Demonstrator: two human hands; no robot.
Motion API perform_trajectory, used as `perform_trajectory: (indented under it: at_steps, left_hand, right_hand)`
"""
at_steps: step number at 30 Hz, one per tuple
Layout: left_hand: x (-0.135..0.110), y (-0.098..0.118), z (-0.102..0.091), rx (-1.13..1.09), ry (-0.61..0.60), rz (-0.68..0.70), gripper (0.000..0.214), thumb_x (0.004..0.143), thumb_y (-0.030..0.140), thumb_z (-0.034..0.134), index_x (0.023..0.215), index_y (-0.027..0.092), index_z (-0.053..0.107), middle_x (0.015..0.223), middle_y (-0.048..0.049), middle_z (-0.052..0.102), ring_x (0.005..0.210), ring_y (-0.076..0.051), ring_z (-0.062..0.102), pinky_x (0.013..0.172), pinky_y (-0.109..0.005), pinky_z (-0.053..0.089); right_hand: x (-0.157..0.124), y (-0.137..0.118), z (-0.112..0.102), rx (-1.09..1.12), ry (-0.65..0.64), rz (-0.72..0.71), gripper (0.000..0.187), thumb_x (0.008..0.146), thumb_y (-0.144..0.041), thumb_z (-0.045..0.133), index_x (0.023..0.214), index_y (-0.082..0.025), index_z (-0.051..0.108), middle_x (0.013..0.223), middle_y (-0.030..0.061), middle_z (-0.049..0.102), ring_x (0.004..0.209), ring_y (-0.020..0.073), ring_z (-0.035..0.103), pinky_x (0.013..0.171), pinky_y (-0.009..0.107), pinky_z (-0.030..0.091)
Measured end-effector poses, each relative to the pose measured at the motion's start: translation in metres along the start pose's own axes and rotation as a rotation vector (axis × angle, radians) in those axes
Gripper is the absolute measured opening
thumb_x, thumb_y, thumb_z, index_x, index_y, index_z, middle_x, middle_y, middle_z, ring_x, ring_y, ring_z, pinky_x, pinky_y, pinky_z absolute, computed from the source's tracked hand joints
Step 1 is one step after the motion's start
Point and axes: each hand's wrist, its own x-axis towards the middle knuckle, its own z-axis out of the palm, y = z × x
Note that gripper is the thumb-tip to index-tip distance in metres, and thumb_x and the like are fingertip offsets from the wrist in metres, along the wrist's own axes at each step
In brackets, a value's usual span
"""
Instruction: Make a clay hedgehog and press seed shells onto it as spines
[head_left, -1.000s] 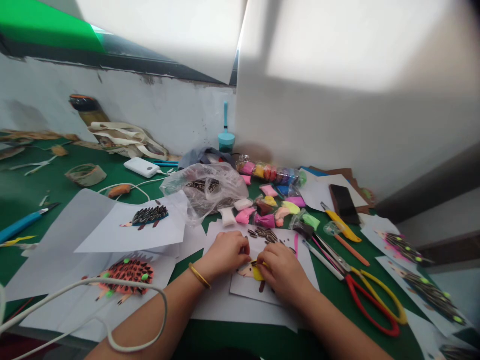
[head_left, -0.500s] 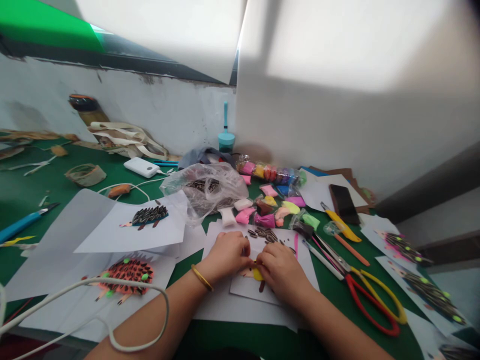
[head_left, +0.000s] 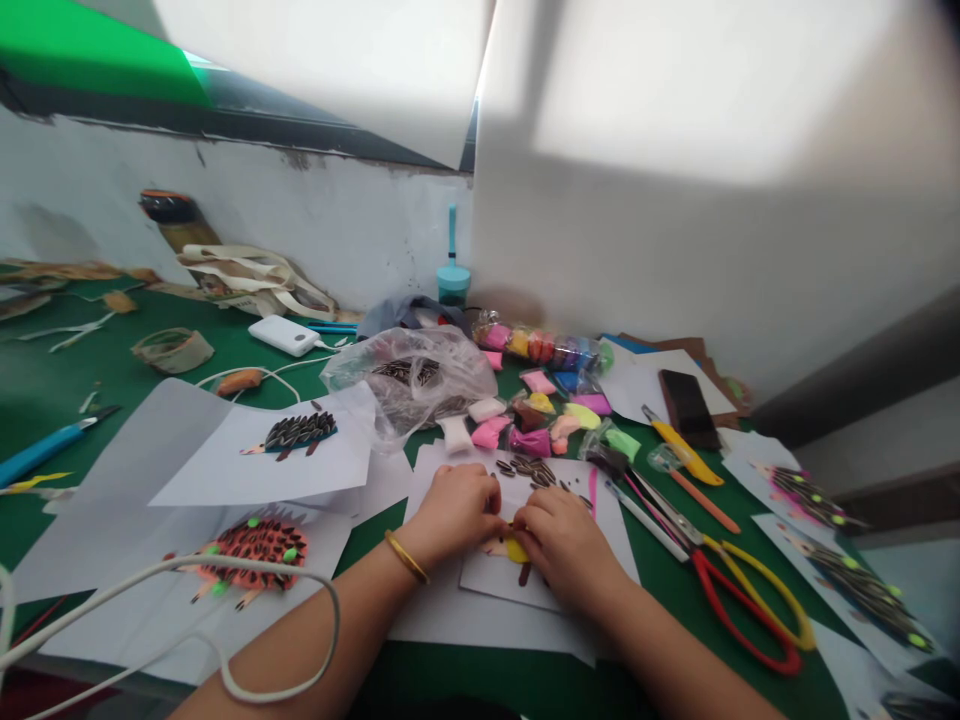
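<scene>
In the head view, a soft yellow clay piece (head_left: 516,549) lies on a smooth white paper sheet (head_left: 495,578) near the front edge of the green tabletop (head_left: 112,370), with striped, pointed sunflower seeds (head_left: 529,467) just behind. The 2 hands meet over it: the left hand (head_left: 454,510) and the right hand (head_left: 566,545) both curl, fingertips pinched on the clay.

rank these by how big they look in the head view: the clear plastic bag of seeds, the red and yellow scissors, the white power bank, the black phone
1. Clear plastic bag of seeds, clearly the largest.
2. Red and yellow scissors, long but thin, and nearer the camera, which flatters them.
3 and 4. Black phone and white power bank look about alike; too close to rank.
</scene>
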Motion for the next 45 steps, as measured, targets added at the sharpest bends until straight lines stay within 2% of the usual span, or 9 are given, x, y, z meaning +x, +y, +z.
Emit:
perform_trajectory:
  at_steps: [7, 14, 20, 31, 41, 45]
  left_hand:
    - [0.001, 0.000, 0.000, 0.017, 0.005, -0.004, 0.021, 0.070, 0.041, 0.079, 0.076, 0.023, 0.069, 0.085, 0.0006, 0.064, 0.086, -0.019, 0.059, 0.074, -0.031, 0.033]
    - [0.002, -0.002, 0.000, 0.015, 0.001, 0.008, 0.028, 0.065, 0.046, 0.082, 0.076, 0.024, 0.069, 0.084, 0.0008, 0.064, 0.085, -0.019, 0.059, 0.072, -0.031, 0.032]
    - [0.003, -0.002, 0.000, 0.017, -0.007, 0.010, 0.028, 0.065, 0.045, 0.083, 0.076, 0.023, 0.069, 0.084, 0.0004, 0.065, 0.083, -0.019, 0.059, 0.070, -0.030, 0.032]
    - [0.003, -0.002, 0.001, 0.034, -0.004, 0.006, 0.029, 0.066, 0.047, 0.082, 0.076, 0.024, 0.069, 0.084, 0.0015, 0.064, 0.084, -0.018, 0.059, 0.071, -0.031, 0.031]
    - [0.004, -0.001, -0.002, 0.036, -0.031, -0.002, 0.028, 0.066, 0.046, 0.081, 0.078, 0.023, 0.069, 0.086, 0.0000, 0.064, 0.086, -0.020, 0.059, 0.075, -0.031, 0.035]
    - [0.003, -0.001, -0.003, 0.016, -0.037, 0.000, 0.030, 0.064, 0.046, 0.082, 0.077, 0.022, 0.069, 0.086, -0.0008, 0.065, 0.086, -0.020, 0.060, 0.074, -0.030, 0.035]
  right_hand:
    - [-0.001, 0.000, -0.004, 0.050, -0.022, 0.003, 0.006, 0.084, -0.015, 0.064, 0.084, -0.021, 0.068, 0.086, 0.0031, 0.063, 0.086, 0.0203, 0.053, 0.078, 0.033, 0.037]
    - [-0.001, 0.017, -0.008, 0.160, 0.017, 0.051, 0.012, 0.089, -0.018, 0.055, 0.088, -0.021, 0.067, 0.091, 0.0050, 0.061, 0.090, 0.0208, 0.054, 0.080, 0.034, 0.040]
    - [0.000, 0.018, -0.008, 0.215, -0.053, 0.039, 0.017, 0.086, -0.020, 0.059, 0.100, -0.023, 0.069, 0.097, 0.0056, 0.062, 0.094, 0.0219, 0.055, 0.084, 0.035, 0.042]
    - [0.002, 0.017, -0.003, 0.229, -0.086, 0.054, 0.014, 0.085, -0.015, 0.062, 0.090, -0.024, 0.072, 0.090, 0.0030, 0.064, 0.090, 0.0200, 0.056, 0.082, 0.033, 0.041]
    - [0.002, 0.014, -0.003, 0.209, -0.069, 0.037, 0.017, 0.088, -0.016, 0.058, 0.093, -0.024, 0.072, 0.091, 0.0030, 0.065, 0.091, 0.0197, 0.057, 0.083, 0.034, 0.041]
    - [0.001, 0.023, -0.004, 0.206, -0.022, 0.026, 0.018, 0.089, -0.019, 0.055, 0.097, -0.023, 0.071, 0.093, 0.0051, 0.065, 0.091, 0.0204, 0.057, 0.082, 0.034, 0.043]
